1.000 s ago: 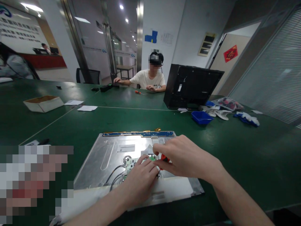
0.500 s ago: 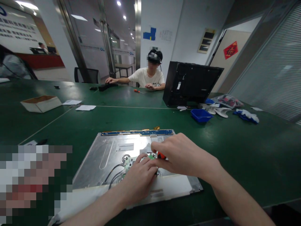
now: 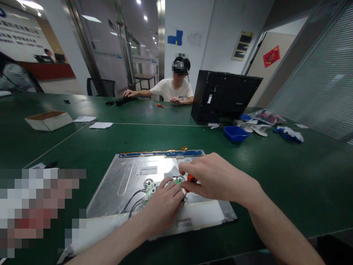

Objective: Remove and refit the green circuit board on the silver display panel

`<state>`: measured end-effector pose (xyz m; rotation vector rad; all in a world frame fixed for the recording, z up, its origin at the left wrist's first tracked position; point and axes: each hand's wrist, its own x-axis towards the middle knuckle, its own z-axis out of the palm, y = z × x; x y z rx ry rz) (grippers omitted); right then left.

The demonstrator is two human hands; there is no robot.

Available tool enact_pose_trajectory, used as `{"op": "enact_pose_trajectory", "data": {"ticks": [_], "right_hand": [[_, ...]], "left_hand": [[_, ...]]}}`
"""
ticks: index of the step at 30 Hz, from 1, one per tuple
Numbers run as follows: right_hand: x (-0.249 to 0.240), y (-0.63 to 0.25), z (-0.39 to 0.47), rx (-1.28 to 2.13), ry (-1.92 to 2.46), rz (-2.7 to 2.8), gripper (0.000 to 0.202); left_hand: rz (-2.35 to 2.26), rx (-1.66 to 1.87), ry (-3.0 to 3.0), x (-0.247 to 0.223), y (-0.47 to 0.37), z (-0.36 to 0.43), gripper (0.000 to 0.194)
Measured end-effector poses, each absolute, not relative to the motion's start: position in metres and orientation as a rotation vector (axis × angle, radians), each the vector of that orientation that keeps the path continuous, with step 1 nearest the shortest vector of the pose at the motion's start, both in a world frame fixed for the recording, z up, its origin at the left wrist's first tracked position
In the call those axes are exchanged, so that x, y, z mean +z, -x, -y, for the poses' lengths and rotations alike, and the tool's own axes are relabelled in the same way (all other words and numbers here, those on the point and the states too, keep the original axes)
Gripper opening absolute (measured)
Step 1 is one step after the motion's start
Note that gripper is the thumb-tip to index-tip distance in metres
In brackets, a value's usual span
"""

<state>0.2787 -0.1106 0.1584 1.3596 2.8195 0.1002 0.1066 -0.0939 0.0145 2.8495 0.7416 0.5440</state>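
Note:
A flat metal display panel (image 3: 110, 195) lies face down in front of me, with a long blue circuit strip (image 3: 154, 154) along its far edge. Near its middle sits a small green circuit board (image 3: 151, 188) with black cables running from it. My left hand (image 3: 167, 200) rests on this board, fingers stretched out and lying over part of it. Just to the right, my right hand (image 3: 215, 178) grips a screwdriver (image 3: 192, 179) by its orange and black handle. The screwdriver points down by the left hand; its tip is hidden.
Across the green table sits a person (image 3: 176, 88). A black monitor (image 3: 227, 97) stands at the back right, with a blue tray (image 3: 236, 134) and gloves (image 3: 289, 134) near it. Further left are an open box (image 3: 49, 121) and paper (image 3: 101, 125). Another screwdriver (image 3: 161, 105) lies far off.
The fingers of my right hand have shifted slightly around the screwdriver, and more of its orange handle shows. My left hand stays on the board.

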Motion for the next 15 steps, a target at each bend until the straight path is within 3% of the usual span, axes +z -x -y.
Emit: {"op": "enact_pose_trajectory", "data": {"ticks": [5,10,15], "right_hand": [[0.1622,-0.2802,0.1165,-0.029,-1.268,-2.9,0.016],[0.1588,-0.276,0.1156,0.122,-1.398,-2.795,0.018],[0.1622,-0.2803,0.1179,0.014,-1.285,-2.866,0.008]], "left_hand": [[-0.735,0.6,-2.84,0.0114,-0.1068,0.0939,0.019],[-0.719,0.612,-2.828,0.0088,-0.1063,0.0937,0.023],[-0.735,0.577,-2.84,0.0084,-0.1069,0.0935,0.019]]}}
